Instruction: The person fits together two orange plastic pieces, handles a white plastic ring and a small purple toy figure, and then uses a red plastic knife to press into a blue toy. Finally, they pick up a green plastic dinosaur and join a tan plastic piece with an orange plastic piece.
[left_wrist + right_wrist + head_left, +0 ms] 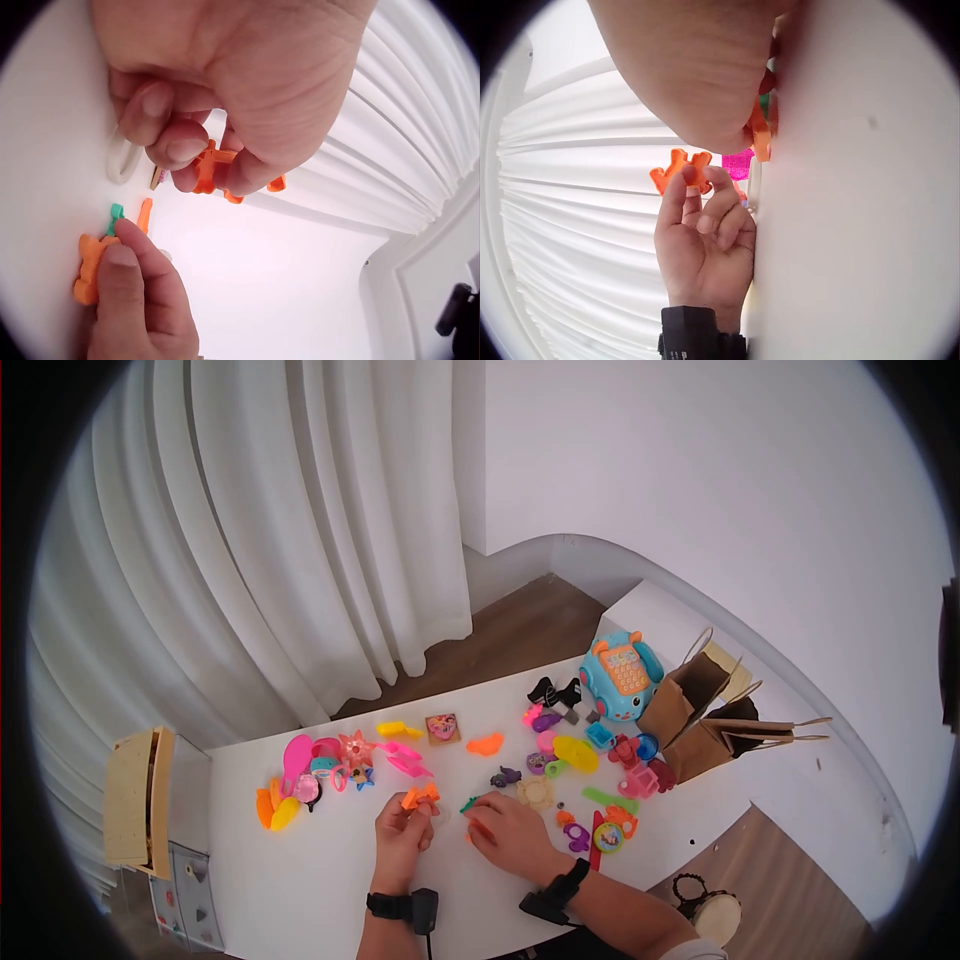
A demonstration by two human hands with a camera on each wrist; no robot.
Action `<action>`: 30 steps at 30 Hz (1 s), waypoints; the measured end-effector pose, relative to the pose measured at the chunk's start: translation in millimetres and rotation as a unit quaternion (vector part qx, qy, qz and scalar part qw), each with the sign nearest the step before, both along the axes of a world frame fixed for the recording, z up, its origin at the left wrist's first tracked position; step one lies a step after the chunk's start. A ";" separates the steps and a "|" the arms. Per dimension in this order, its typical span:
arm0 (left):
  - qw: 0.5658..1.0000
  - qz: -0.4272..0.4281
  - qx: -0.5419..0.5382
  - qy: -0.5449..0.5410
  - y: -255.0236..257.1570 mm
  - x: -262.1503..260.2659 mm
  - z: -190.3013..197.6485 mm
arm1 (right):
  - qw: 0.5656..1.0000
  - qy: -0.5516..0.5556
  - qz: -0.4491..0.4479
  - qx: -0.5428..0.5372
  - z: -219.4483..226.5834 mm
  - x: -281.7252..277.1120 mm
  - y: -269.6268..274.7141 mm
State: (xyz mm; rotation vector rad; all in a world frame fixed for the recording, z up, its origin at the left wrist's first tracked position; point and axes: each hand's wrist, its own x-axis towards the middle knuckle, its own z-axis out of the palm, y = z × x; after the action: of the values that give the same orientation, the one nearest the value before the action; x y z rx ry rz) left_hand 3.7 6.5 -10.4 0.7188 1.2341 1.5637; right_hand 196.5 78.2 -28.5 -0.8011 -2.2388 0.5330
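An orange toy piece (421,797) is pinched between the thumb and fingers of my left hand (402,840); the right wrist view shows its notched outline (681,172) above the fingertips. Close to the white table, my right hand (515,840) pinches a second orange piece, seen in the left wrist view as a rounded, lobed shape (88,268). Right by those fingertips is a small green piece (116,217); whether they touch it, I cannot tell. A pale ring-like thing (122,156) lies on the table near my left hand.
Pink, orange and yellow toys (297,765) lie at the left of the table (270,870). Many small colourful toys, a yellow one (575,753) among them, spread to the right. Behind them stand a blue toy phone (622,675) and brown paper bags (690,745).
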 end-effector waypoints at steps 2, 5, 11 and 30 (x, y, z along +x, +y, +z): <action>1.000 0.003 0.006 -0.009 0.3 0.1 -0.1 | 1.000 -0.010 0.002 -0.006 2.6 -0.4 0.2; 1.000 0.003 -0.001 -0.007 -1.9 1.9 -2.9 | 1.000 -0.015 -0.004 -0.011 6.3 -0.3 -2.5; 1.000 0.009 0.012 -0.002 -0.9 4.9 -8.7 | 0.999 -0.022 -0.023 -0.007 9.9 -3.0 -3.4; 0.972 0.182 0.126 0.075 6.6 23.4 -33.6 | 0.998 -0.027 -0.054 0.012 -4.5 -2.5 -10.9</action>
State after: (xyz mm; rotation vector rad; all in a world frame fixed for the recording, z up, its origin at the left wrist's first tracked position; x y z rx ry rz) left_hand 27.0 13.1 -44.0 0.8172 1.3459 2.0252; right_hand 193.9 67.3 -33.0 -0.9280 -2.2309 0.4366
